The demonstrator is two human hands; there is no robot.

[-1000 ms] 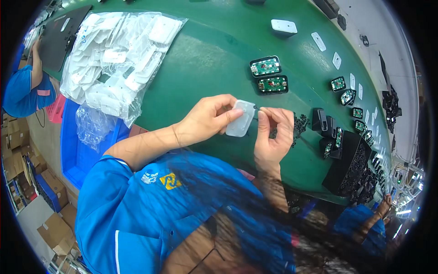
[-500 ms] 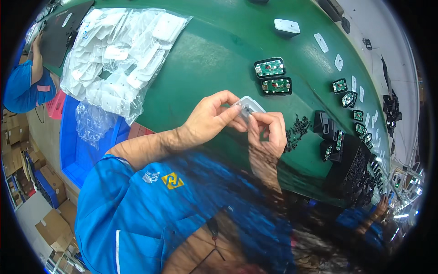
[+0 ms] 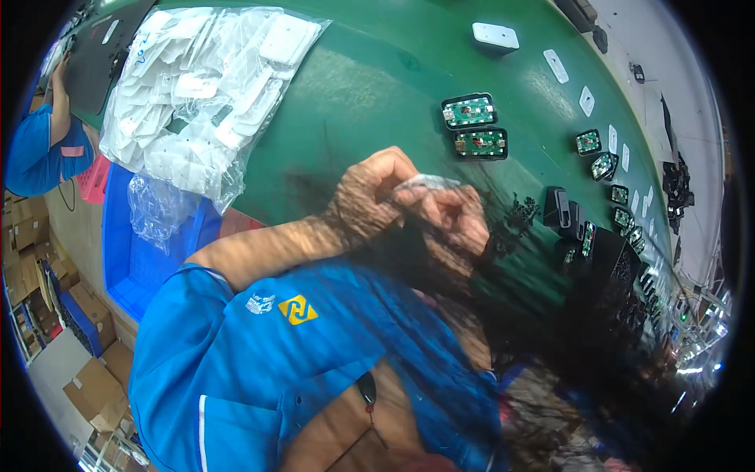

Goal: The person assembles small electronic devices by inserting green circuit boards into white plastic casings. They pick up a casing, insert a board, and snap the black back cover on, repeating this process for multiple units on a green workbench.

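Pinching the pale cover (image 3: 434,181) in the closely curled left hand (image 3: 370,195), on the near side of the paired open cases (image 3: 469,111). Bunching the right hand (image 3: 458,223) against it, hard to tell through blurred hair (image 3: 543,315) whether gripping anything. Tilted edge-on, probably for fingertip reach.

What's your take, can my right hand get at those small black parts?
Probably yes: the small black parts lie on the green table beside your right hand, nothing solid visible between, though that hand is busy at the white plastic shell.
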